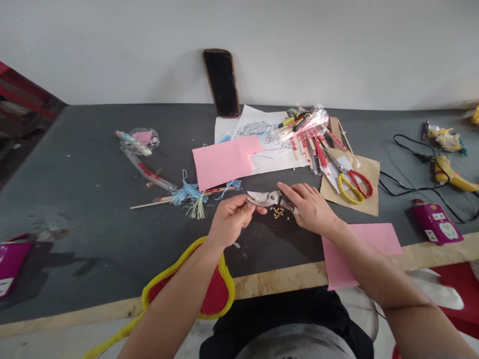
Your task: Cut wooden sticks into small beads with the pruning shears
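My right hand [312, 205] is wrapped round the handles of a pair of pruning shears [271, 198], whose blades point left. My left hand [235, 217] is closed in a pinch at the blade tips; a small pale piece shows there, too small to name for certain. Below the shears lies a little heap of short beige bits [277, 213] on the dark table. Left of my left hand are blue tassels [187, 192], a cream tassel [197, 207] and a thin wooden stick [147, 204].
A pink foam sheet [222, 162], a drawing [258, 127], bagged sticks [309, 142] and scissors [352, 184] lie behind my hands. A phone [222, 82] leans on the wall. A yellow glue gun [452, 174], purple power socket [437, 223] and yellow-edged red piece [217, 294] sit around.
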Demonstrator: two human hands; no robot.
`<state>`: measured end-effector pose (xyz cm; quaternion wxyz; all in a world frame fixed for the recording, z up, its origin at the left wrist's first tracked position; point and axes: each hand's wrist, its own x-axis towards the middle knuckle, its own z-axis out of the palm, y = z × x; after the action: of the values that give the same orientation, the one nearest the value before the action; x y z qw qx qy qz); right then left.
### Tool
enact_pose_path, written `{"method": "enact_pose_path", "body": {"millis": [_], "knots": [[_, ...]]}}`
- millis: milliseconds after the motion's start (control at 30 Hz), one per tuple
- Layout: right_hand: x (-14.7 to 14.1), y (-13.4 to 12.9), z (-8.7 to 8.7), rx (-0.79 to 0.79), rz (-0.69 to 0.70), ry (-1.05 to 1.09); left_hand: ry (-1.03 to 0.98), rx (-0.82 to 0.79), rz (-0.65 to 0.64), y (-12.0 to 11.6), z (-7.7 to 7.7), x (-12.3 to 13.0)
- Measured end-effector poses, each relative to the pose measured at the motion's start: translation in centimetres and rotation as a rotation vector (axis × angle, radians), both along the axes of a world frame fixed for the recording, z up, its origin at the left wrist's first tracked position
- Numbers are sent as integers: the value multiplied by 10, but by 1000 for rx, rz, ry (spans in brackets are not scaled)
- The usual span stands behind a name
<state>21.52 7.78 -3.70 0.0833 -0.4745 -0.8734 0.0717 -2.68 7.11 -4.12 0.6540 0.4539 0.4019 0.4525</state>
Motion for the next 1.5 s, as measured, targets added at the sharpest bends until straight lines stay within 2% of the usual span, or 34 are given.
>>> {"method": "enact_pose_path", "body": {"millis": [167, 500, 667, 800, 1033, 1500], "knots": [[-1, 0, -4, -22, 10, 49, 10, 21, 39, -2, -6, 0], [-4, -1, 0, -9, -25, -4, -30, -2, 93, -3, -4, 4], [-1, -2, 1, -20, 8, -13, 39, 35, 83, -4, -11, 1], [-1, -3, 2, -42, -2, -32, 149, 82, 91, -5, -10, -1], [-3, -4, 5, -76, -17, -42, 343, 223, 199, -7, -6, 0], [-10, -8, 2, -75, -52, -48, 325, 179, 255, -10, -13, 1]]}}
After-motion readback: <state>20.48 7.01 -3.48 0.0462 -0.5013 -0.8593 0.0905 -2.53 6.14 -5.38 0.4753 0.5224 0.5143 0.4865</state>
